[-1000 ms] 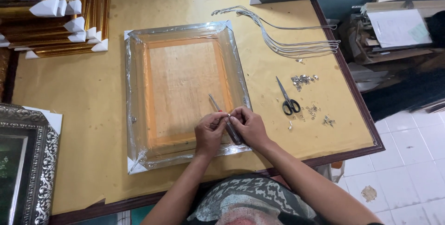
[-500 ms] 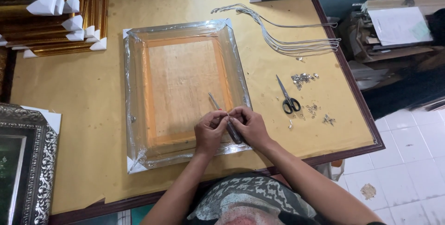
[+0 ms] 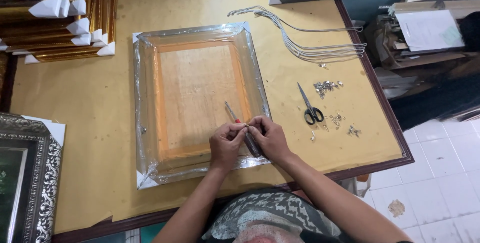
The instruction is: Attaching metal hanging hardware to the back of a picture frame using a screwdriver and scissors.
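Note:
A picture frame [image 3: 197, 100] wrapped in clear plastic lies face down on the yellow-papered table [image 3: 90, 123], its wooden back showing. My left hand [image 3: 226, 145] and my right hand [image 3: 270, 138] meet over the frame's lower right part, fingertips pinched together on something too small to make out. A screwdriver [image 3: 235, 115] with a dark handle sticks out from under my right hand, its metal shaft pointing up and left across the backing. Which fingers grip the handle is hidden.
Black-handled scissors [image 3: 310, 107] and scattered small metal fittings [image 3: 327, 87] lie right of the frame. A bundle of grey cords [image 3: 310, 48] lies at the back right. Gold frames [image 3: 55, 18] are stacked at the back left; an ornate silver frame [image 3: 27, 178] sits at the left edge.

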